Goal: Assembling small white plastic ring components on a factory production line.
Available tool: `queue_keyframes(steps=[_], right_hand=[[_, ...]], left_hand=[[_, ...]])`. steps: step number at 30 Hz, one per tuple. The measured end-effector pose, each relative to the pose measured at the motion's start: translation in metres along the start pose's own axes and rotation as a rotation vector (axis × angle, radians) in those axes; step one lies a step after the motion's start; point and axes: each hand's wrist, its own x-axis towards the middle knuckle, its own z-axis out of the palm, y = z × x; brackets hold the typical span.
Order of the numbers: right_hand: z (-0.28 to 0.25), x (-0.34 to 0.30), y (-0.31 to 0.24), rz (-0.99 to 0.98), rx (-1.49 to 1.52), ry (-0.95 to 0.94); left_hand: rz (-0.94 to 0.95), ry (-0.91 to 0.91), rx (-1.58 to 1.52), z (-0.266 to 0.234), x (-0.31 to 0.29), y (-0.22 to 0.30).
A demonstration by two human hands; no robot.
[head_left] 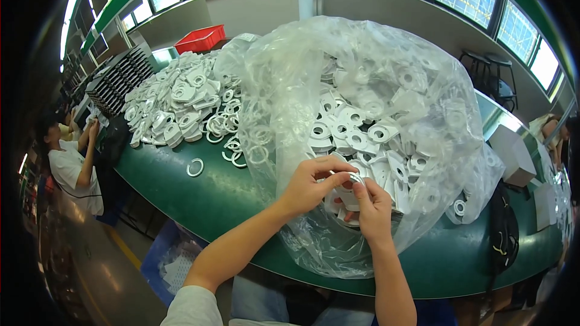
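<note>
Above the front of a large clear plastic bag [284, 115], my left hand [311, 186] and my right hand [374, 208] meet around a white plastic ring [357, 178]. Both hands pinch it between thumb and fingers. My fingers cover part of it, and I cannot tell whether it is joined to a flat part just below. Inside the bag lies a heap of white plastic parts [356, 140] with round holes. Left of the bag are several loose white rings [228, 122], and one open ring [195, 168] lies apart on the green table [163, 184].
More white parts [175, 99] are heaped at the left, before a red bin [201, 39] and stacked dark trays [119, 79]. A blue crate [158, 265] stands below the table edge. At right are a black bag [502, 229] and a white box [512, 156]. A co-worker [75, 166] sits far left.
</note>
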Motion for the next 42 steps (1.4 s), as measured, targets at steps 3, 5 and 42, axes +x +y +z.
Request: queue_keyframes(steps=[3,5,42], right_hand=[[0.001,-0.001,-0.001,-0.001,-0.033,-0.016],[0.0,-0.001,-0.001,-0.023,0.013,-0.007],[-0.002,-0.005,0.012,-0.127,-0.059,0.113]], left_hand=[[-0.016,-0.004,-0.061,-0.003,0.0,0.001],[-0.07,-0.03,-0.13,-0.003,0.001,0.004],[-0.192,0.553,0.253,-0.106,-0.08,0.017]])
